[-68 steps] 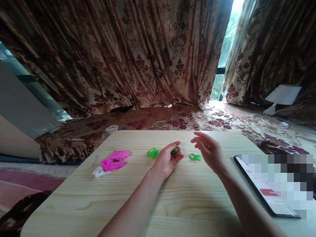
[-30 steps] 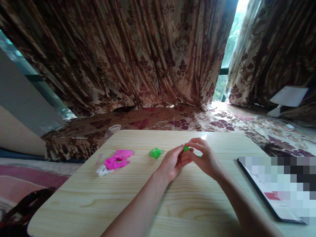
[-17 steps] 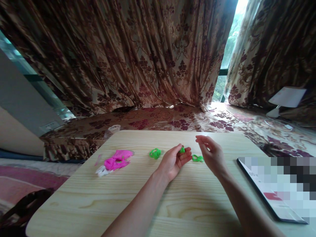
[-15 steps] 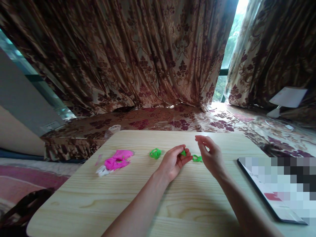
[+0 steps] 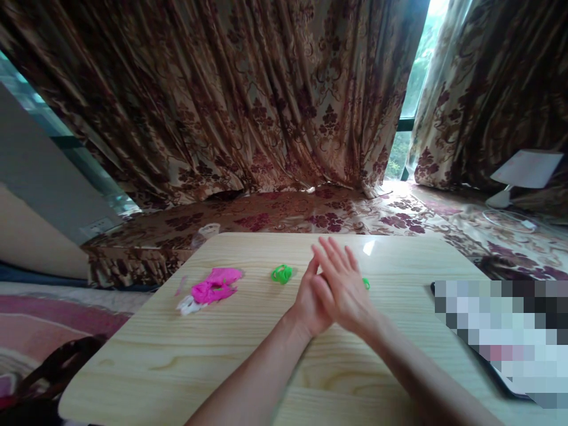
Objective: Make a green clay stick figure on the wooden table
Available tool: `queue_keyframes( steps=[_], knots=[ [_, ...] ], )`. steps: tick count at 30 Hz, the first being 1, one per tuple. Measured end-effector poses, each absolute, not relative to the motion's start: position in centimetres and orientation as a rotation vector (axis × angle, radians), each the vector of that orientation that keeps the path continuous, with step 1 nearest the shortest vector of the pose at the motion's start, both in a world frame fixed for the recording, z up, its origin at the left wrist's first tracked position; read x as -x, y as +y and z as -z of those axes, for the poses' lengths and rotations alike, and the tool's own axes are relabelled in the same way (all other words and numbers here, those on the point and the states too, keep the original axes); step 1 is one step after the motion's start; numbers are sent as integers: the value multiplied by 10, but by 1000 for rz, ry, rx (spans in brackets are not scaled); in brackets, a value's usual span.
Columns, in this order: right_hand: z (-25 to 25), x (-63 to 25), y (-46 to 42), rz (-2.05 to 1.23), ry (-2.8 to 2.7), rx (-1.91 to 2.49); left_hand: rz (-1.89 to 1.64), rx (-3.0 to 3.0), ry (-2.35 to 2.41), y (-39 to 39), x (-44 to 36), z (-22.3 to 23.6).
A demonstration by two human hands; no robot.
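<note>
Left hand (image 5: 309,303): pressed to the right; finger grip hidden, cannot tell.
Right hand (image 5: 348,294): laid over the left, fingers straight, slightly spread; contents between palms not visible.
Bright-green looped piece (image 5: 283,274): on the pale wood-grain table (image 5: 177,355), ten o'clock from the hands.
Small green loop (image 5: 366,283): three o'clock, partly hidden.
Crumpled bright-pink sheet (image 5: 215,288): nine o'clock, touching a crumpled white piece (image 5: 188,306).

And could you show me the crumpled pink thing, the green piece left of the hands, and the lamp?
Crumpled pink thing (image 5: 205,291): head view, its lower-left part.
Green piece (image 5: 286,273): head view, its solid right side.
Lamp (image 5: 528,168): head view, the middle of its shade.
</note>
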State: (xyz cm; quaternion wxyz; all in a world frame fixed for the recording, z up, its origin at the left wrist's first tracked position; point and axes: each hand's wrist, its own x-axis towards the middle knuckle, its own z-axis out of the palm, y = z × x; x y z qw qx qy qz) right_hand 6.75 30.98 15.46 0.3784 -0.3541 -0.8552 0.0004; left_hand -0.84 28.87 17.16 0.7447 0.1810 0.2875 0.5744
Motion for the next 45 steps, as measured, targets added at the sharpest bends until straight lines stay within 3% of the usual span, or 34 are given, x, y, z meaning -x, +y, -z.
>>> queue_keyframes(
  steps=[5, 9, 14, 17, 25, 30, 36, 45],
  knots=[
    [-150, -78, 316, 59, -2103, 1005, -1161, -408, 265, 295, 25, -164],
    [-145, -67, 308, 26, -2319, 905, -1320, -317, 407, 307, 34, -148],
    [-152, -103, 351, -136, -2250, 1136, -1133, -235, 693, 314, 28, -134],
    [-148, -138, 370, -321, -2355, 1281, -1222, -232, 753, 316, 33, -134],
    [-129, -131, 357, -338, -2371, 1227, -1390, -242, 836, 320, 40, -134],
    [-140, -112, 338, -618, -2220, 1022, -1267, -340, 752, 316, 30, -133],
    [-145, -103, 331, -386, -2039, 1023, -1200, -556, 599, 311, 29, -133],
    [-140, -112, 335, -435, -2004, 902, -1219, -543, 672, 312, 27, -131]
  ],
)
